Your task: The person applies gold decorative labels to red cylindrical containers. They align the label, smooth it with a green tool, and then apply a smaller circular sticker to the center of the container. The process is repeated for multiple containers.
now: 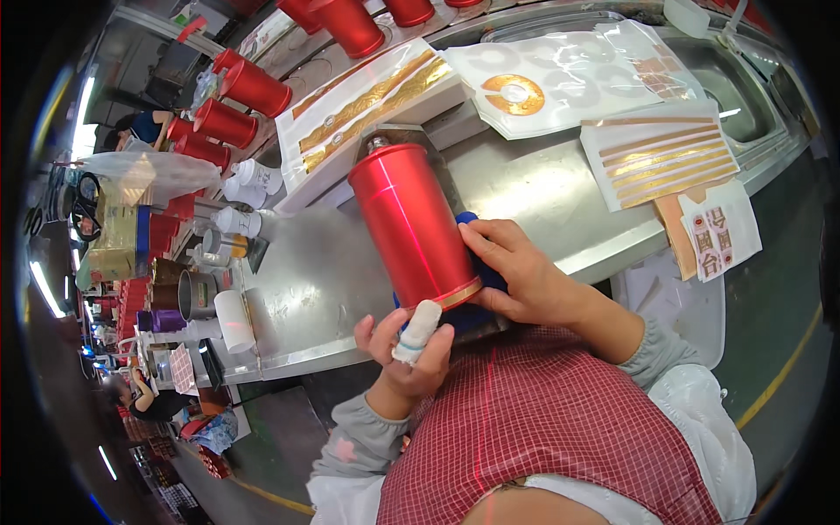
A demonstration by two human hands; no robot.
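Stretching away beyond both hands: long metal table (332,289), bare and shiny just left of the left hand. Lying across it directly above the hands: red metallic bottle (411,223), tilted, silver neck pointing away, gold band at the near end. Farther off, past the bottle: white sheets of gold strip stickers (372,101); up and right of the right hand, a clear sheet with a gold ring sticker (516,94) and a card of gold strips (661,157). Up and left of the left hand: row of more red bottles (241,105). Under the right hand: blue cloth (477,271), pressed against the bottle's side. Right hand (525,276) curled on the cloth and bottle, gripping. Left hand (407,350) open, fingers spread just below the gold band, one finger wrapped in white tape (417,331) touching the bottle's rim, holding nothing.
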